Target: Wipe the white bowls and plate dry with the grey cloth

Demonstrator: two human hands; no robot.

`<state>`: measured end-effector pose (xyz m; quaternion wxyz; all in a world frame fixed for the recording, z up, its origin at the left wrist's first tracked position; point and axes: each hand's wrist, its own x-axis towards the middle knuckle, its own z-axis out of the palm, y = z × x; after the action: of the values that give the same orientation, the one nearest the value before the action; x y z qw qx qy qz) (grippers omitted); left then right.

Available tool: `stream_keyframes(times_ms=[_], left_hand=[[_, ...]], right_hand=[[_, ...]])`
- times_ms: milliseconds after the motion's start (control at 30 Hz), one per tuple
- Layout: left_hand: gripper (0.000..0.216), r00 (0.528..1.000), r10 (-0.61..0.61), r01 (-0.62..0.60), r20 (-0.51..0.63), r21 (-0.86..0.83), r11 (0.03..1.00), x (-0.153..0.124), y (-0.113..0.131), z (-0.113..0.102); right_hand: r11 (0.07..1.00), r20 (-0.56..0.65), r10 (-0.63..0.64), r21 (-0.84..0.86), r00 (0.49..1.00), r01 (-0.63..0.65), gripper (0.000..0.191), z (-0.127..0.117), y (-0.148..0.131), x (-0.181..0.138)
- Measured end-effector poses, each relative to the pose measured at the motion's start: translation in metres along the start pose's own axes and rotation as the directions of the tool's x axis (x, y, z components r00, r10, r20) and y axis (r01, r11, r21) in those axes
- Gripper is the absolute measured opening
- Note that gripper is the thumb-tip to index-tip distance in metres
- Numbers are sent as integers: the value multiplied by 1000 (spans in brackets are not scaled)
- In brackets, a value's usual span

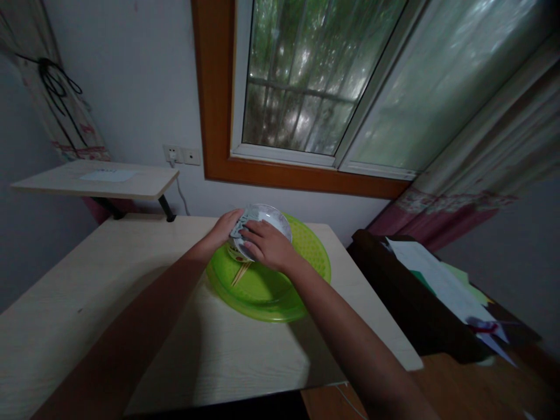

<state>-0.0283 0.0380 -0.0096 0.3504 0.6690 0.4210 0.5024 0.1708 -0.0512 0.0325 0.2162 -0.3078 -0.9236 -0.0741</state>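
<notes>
A white bowl [273, 220] with a patterned outside is held tilted over a round green basin [280, 291] on the pale wooden table [87, 291]. My left hand [225, 227] grips the bowl's left rim. My right hand [268, 245] presses a grey-white cloth [240, 226] against the bowl's near edge, fingers curled over it. A pair of wooden chopsticks [240, 273] lies in the basin under the bowl.
A small raised shelf [100, 181] with a white sheet stands at the table's back left, near a wall socket [181, 154]. A dark cabinet [420, 303] with papers is to the right. A window and curtain are behind.
</notes>
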Motion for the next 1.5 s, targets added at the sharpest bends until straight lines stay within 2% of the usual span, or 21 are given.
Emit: stream_keyframes(times_ms=[200, 367, 467, 600, 733, 900, 1033, 1167, 1333, 1500], left_hand=[[39, 999, -46, 46, 14, -40, 998, -4, 11, 5], [47, 997, -67, 71, 41, -113, 991, -5, 14, 4], [48, 998, -69, 69, 0, -117, 991, -7, 15, 3], [48, 996, -44, 39, -73, -65, 997, -8, 16, 0], [48, 989, -63, 56, -137, -57, 997, -7, 15, -4], [43, 977, -77, 64, -200, -70, 996, -4, 12, -5], [39, 976, -64, 55, -210, -48, 997, -4, 13, -4], [37, 987, -45, 39, -152, -44, 998, -6, 13, -1], [32, 997, -41, 37, -68, -51, 998, -4, 10, 2], [32, 999, -40, 39, -26, -55, 998, 0, 8, 3]], right_hand=[[982, -53, 123, -137, 991, -130, 42, 1, 5, -1], [941, -165, 271, -164, 948, -297, 42, -3, 9, -3], [905, -218, 333, -197, 917, -376, 40, -8, 11, -6], [848, -230, 387, -291, 893, -442, 45, -11, 15, -9], [863, -138, 362, -323, 922, -387, 48, -11, 14, -9], [955, 8, 247, -173, 969, -242, 51, -11, 3, -9], [995, 29, 93, 30, 995, -93, 47, -10, -3, -8], [984, -5, 19, 175, 1000, -18, 43, -7, -6, -3], [998, -41, 34, 47, 999, -33, 43, -1, -3, 4], [981, -125, 152, -102, 980, -165, 44, 3, 6, 5]])
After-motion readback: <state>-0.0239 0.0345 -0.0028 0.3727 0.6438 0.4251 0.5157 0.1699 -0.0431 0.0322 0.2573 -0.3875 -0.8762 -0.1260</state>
